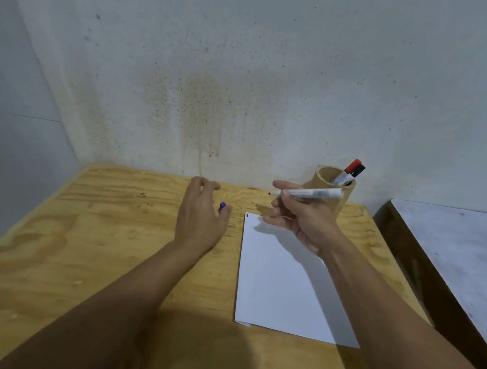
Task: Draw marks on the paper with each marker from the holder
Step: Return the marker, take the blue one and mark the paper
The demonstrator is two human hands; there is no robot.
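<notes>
A white sheet of paper (281, 279) lies on the plywood table (94, 246), with a small dark mark at its far left corner. My right hand (300, 217) hovers over the paper's far edge, holding an uncapped white marker (311, 193) level, tip pointing left. My left hand (203, 213) is left of the paper, fingers curled around a blue cap (222, 206). A round cardboard holder (334, 187) stands behind my right hand by the wall; a red-capped marker (350, 170) and a dark-capped marker (358, 171) lean in it.
A stained wall rises right behind the table. To the right, across a dark gap, stands a lower white-topped surface (459, 257). A shadow falls over the table's near edge.
</notes>
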